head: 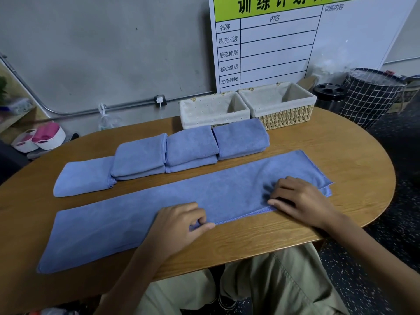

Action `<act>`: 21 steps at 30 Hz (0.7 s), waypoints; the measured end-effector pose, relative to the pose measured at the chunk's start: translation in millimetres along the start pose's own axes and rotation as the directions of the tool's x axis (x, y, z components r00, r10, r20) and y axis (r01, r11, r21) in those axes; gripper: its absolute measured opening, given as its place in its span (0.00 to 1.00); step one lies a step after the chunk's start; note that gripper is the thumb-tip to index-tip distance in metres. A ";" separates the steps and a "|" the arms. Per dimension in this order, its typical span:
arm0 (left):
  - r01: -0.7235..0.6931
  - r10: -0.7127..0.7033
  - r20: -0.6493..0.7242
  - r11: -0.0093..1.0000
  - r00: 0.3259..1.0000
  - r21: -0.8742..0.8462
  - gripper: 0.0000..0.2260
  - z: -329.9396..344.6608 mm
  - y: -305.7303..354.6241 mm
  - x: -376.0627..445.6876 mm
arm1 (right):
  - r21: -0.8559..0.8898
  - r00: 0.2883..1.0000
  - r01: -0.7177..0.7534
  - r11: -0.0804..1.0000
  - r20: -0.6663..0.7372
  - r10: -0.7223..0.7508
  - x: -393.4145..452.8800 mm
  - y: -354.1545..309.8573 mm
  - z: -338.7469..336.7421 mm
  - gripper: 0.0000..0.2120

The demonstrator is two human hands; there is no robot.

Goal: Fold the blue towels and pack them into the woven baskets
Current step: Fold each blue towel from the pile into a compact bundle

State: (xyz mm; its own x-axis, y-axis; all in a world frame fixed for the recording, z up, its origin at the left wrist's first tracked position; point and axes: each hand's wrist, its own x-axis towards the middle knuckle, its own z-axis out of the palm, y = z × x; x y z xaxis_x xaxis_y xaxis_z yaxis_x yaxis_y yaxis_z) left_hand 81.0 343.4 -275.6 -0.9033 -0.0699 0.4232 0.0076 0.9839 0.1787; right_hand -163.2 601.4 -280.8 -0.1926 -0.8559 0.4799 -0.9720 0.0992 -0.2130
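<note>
Leftmost on the wooden bench (329, 137): folded towels (163, 153), blue, in a row running left-low to right-high; I count four visible top pieces, the leftmost (84, 176) flat and single, the next three looking like stacked pairs, so the exact total cannot be told. Probably lined up near the baskets as finished work waiting to be packed. In front, the long towel (136, 214) lies as a lengthwise strip across the bench, already narrowed by a fold judging by the doubled stitched edge at its right end, so it is mid-fold and the next step is likely folding it across its length. Left hand (179, 226) sits at the strip's near edge around the middle, thumb and forefinger pinching the hem, other fingers curled; likely pinning or lining up the layers. Right hand (300, 201) lies on the strip near its right end, fingers (284, 181) bent and slightly spread, tips pressing down into the cloth, thumb along the near hem; cloth bunches a little under it, so it reads as smoothing or holding, though a grip cannot be ruled out. Behind the stacks, at the back of the bench: two woven baskets, left basket (213, 110) and right basket (281, 103), side by side and touching, cloth-lined, both with no towel inside. Packing not yet begun. One long towel, two baskets, two hands.
</note>
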 end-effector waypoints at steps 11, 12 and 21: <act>0.059 -0.060 -0.046 0.998 0.997 -0.018 0.24 10.6 -2.5 3.4 | -0.136 0.996 -0.091 0.987 -0.016 0.090 -51.1 61.9 -44.4 0.15; 0.060 -0.061 -0.042 0.998 0.997 -0.017 0.24 10.6 -2.4 3.6 | -0.199 0.997 -0.071 0.977 -0.005 0.071 -53.1 62.4 -46.5 0.15; 0.068 -0.068 -0.049 0.998 0.996 -0.004 0.21 11.3 -1.5 2.4 | -0.385 0.999 -0.022 0.923 -0.030 0.012 -57.6 50.0 -55.1 0.05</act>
State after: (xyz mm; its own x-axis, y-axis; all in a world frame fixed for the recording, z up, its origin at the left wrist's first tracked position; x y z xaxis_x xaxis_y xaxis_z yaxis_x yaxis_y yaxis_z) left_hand 74.0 343.7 -284.9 -0.8797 -0.1449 0.4529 -0.0521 0.9761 0.2110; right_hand -208.1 683.6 -272.2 -0.2080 -0.8392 0.5025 -0.9443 0.3062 0.1204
